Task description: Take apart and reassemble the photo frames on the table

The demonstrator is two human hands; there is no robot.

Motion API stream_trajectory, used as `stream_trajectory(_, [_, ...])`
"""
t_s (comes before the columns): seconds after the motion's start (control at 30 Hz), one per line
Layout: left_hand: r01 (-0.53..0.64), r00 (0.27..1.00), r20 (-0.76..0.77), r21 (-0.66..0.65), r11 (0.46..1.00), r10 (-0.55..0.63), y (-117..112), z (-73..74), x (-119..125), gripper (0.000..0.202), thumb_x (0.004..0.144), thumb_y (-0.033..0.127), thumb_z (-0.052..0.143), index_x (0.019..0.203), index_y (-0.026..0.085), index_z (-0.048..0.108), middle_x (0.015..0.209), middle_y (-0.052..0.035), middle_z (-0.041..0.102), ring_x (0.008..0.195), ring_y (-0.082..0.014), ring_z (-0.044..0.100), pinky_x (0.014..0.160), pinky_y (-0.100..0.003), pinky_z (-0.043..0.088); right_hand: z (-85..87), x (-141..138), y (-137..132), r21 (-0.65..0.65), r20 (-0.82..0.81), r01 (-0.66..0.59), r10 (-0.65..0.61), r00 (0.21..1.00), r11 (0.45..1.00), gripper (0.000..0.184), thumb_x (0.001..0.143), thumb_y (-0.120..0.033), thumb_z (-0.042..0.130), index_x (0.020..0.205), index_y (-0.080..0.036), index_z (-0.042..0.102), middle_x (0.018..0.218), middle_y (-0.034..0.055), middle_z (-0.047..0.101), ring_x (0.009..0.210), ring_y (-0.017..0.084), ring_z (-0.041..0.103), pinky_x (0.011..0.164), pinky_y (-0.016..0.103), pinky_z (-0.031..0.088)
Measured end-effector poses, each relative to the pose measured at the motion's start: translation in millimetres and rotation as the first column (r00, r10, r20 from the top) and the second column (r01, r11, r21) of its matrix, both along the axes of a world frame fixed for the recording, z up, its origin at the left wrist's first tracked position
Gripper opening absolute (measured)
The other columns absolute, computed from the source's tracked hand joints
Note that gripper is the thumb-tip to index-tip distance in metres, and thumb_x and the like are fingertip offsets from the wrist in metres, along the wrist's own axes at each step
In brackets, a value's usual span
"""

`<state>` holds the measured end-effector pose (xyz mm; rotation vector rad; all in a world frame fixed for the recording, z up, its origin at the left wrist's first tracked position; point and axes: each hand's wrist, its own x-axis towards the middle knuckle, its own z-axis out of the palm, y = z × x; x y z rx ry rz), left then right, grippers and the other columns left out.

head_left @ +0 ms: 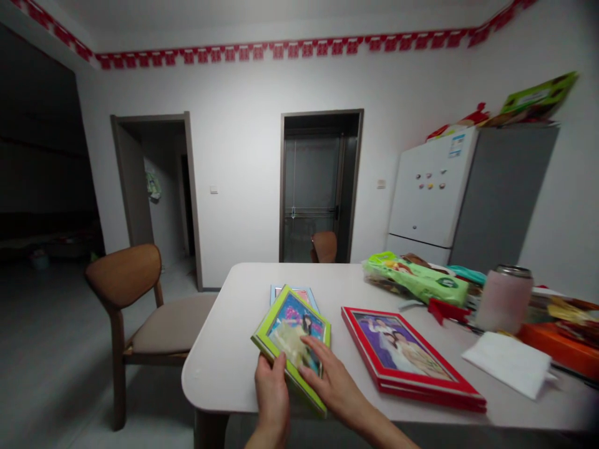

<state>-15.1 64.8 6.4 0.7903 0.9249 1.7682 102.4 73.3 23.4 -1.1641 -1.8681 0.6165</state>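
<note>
The left hand (272,393) has a green frame (291,321) in its grip. The right hand (340,390), spread out, touches its front (red frames (407,352) sit nearby on the worktop (222,349)).

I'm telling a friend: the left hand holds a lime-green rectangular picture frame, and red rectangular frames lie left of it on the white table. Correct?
Not left: the head view shows the red rectangular frames right of the lime-green rectangular frame that the left hand holds, on the white table.
</note>
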Motion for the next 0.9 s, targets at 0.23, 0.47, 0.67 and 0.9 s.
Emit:
stream_trajectory(0.23, [0.109,0.755,-0.649,0.255,0.961,0.087,-56.6,13.7,4.5,0.038,0.075,0.024,0.043,0.113,0.016,0.047,0.112,-0.0094,0.054,0.104,-0.0215,0.049,0.088,-0.031,0.038,30.8,19.4,-27.1,-0.361,-0.626,-0.076,-0.181,0.758,0.93,0.064,0.07,-0.053,0.042,0.126,-0.026,0.028,0.121,0.0085,0.047,0.107,0.022,0.046,0.08,0.036,0.042])
stream_trajectory(0.47, [0.385,0.211,-0.92,0.389,0.837,0.331,-77.5,-12.5,13.9,0.036,0.08,0.018,0.032,0.112,0.018,0.05,0.115,-0.0109,0.051,0.111,-0.0212,0.041,0.092,-0.034,0.035,29.5,44.3,-47.4,-0.528,-0.619,-0.231,-0.184,0.763,0.817,0.048,0.067,-0.046,0.043,0.101,-0.013,0.055,0.087,0.01,0.065,0.076,0.023,0.061,0.065,0.032,0.046])
stream_trajectory(0.67, [0.347,-0.055,-0.71,0.646,0.68,0.702,-58.5,-57.0,29.3,0.028,0.083,0.019,0.034,0.093,0.024,0.059,0.093,-0.0049,0.065,0.089,-0.0176,0.059,0.071,-0.022,0.049,-6.8,59.2,-18.5,-0.461,-0.162,0.018,-0.104,0.981,0.887,0.04,0.058,-0.021,0.045,0.095,-0.01,0.056,0.08,0.0078,0.066,0.07,0.019,0.06,0.06,0.025,0.044])
stream_trajectory(0.9, [0.304,-0.034,-0.477,0.832,0.464,0.878,-50.9,-57.2,32.7,0.022,0.081,0.018,0.036,0.079,0.02,0.058,0.077,-0.0015,0.068,0.074,-0.0141,0.063,0.061,-0.018,0.05,-21.5,59.5,-6.1,-0.1,0.42,0.269,-0.205,0.884,0.958,0.029,0.058,-0.015,0.043,0.082,-0.014,0.059,0.079,0.0087,0.064,0.071,0.017,0.057,0.063,0.022,0.039])
